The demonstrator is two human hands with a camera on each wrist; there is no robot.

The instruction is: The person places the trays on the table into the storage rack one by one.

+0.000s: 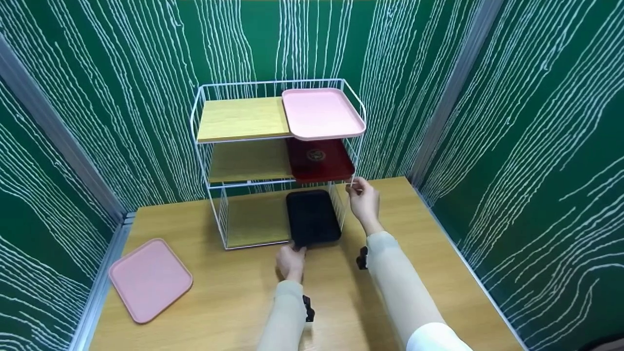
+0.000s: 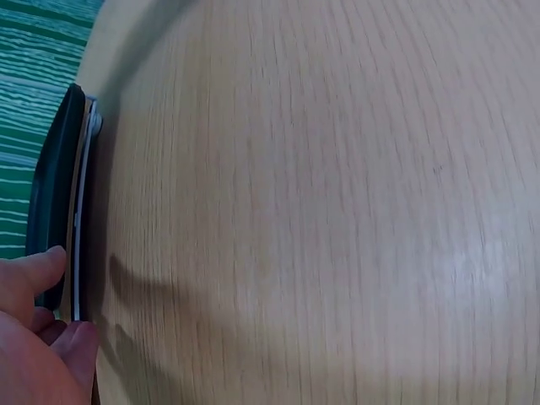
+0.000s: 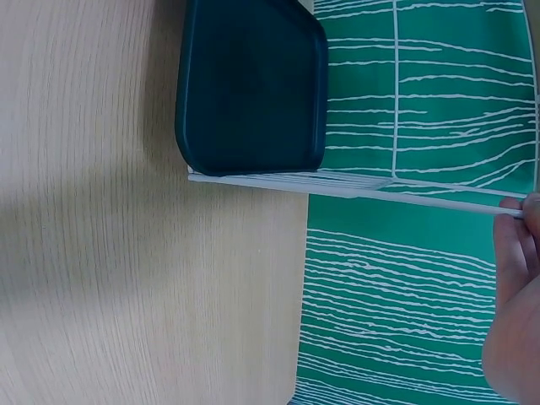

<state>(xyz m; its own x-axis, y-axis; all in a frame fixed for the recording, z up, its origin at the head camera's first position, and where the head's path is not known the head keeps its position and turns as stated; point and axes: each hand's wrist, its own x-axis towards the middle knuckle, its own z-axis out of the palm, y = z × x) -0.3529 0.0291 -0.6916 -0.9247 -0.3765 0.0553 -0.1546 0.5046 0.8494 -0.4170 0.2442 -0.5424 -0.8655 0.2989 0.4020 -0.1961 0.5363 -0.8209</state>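
Note:
A white wire rack point(image 1: 204, 184) with three wooden shelves stands at the back of the table. My right hand point(image 1: 364, 201) pinches its front right post near the middle shelf; the right wrist view shows the fingers point(image 3: 510, 253) around the white wire. Low at the front, my left hand point(image 1: 291, 263) grips the bottom shelf's edge by the black tray point(image 1: 313, 217). In the left wrist view, thumb and fingers point(image 2: 78, 350) lie on both sides of that edge, beside the tray. A dark red tray point(image 1: 321, 163) lies on the middle shelf's right side, a pink tray point(image 1: 324, 114) above it.
Another pink tray point(image 1: 151, 280) lies flat on the wooden table point(image 1: 234, 302), left of the rack. Green walls with white lines point(image 1: 146, 97) close in the back and both sides. Metal frame bars point(image 1: 456, 83) run along the corners.

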